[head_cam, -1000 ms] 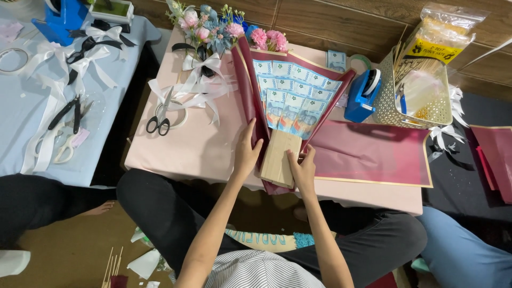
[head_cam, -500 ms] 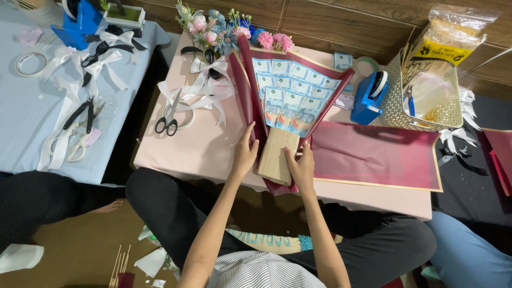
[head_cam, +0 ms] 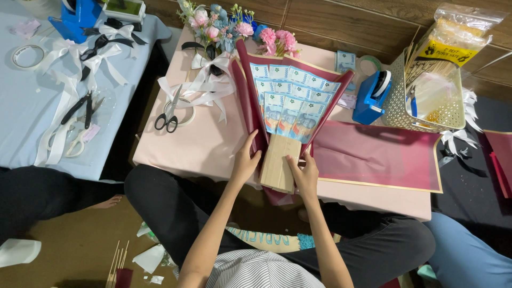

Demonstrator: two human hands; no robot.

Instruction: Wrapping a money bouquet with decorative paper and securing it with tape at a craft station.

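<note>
Reaching forward from the lap, both forearms stretch over the near edge of the pink table. The left hand has its grip closed on the dark red wrapping paper beside the wooden handle. The right hand curls its grip around that handle's right side. Fanned banknotes spread above the handle, lying on the table.
</note>
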